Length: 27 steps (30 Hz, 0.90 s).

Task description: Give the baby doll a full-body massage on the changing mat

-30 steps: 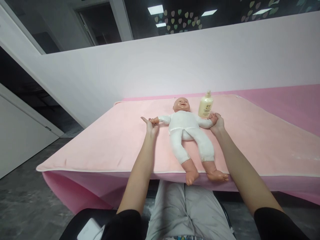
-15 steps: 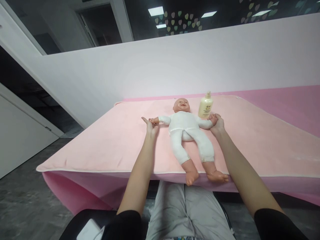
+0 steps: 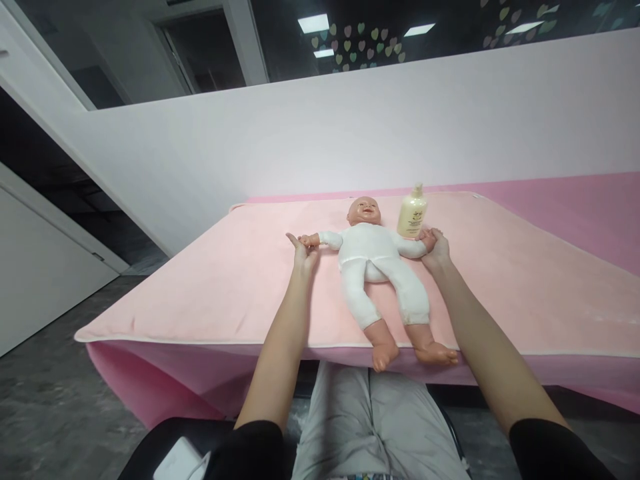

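Note:
A baby doll [image 3: 369,245] with a white cloth body lies on its back on a pink blanket [image 3: 210,287], arms spread and feet at the table's front edge. My left hand [image 3: 303,253] holds the doll's hand on the left side, with my thumb stuck out to the left. On the other side my right hand [image 3: 437,249] is closed around the doll's other hand; some of my fingers are hidden behind it. Just behind that hand stands a pale yellow pump bottle [image 3: 413,212], upright, close to the doll's outstretched arm.
A white wall [image 3: 350,140] rises behind the table, with a dark window [image 3: 440,40] above it bearing heart stickers. Pink cloth [image 3: 165,373] hangs over the table's front. A white object [image 3: 181,460] lies on a black seat at the lower left.
The view has shifted very slightly. Both hands keep hold of the doll's hands in the same place, and the doll and bottle stay put.

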### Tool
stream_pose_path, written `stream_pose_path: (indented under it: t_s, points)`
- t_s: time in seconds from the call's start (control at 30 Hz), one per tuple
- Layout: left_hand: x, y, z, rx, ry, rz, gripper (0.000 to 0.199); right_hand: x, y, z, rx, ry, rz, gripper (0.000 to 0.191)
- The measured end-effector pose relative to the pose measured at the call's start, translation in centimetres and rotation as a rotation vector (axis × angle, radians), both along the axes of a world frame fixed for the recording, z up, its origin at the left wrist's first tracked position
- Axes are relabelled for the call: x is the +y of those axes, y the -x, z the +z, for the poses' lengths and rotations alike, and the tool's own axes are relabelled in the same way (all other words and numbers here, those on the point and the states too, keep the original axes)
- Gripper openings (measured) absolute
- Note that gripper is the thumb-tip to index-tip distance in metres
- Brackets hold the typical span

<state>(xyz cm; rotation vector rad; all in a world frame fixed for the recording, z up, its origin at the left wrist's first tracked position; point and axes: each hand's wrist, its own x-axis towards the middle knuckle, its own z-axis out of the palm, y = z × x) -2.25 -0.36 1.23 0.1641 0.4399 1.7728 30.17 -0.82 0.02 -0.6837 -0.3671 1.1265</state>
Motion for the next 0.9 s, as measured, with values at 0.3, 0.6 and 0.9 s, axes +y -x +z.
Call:
stream_pose_path:
  t_s: [0.3, 0.6, 0.9]
  points:
    - [0.26, -0.02, -0.13, -0.004, -0.053, -0.01, 0.052, -0.08, 0.05, 0.09, 0.0, 0.022, -0.004, 0.023]
    - [0.59, 0.07, -0.39, 0.024, -0.018, 0.005, 0.05, 0.03, 0.02, 0.05, 0.003, 0.034, -0.005, 0.025]
    - [0.56, 0.01, -0.24, 0.02, -0.012, 0.002, 0.049, 0.17, -0.1, -0.09, -0.02, 0.037, 0.005, 0.027]
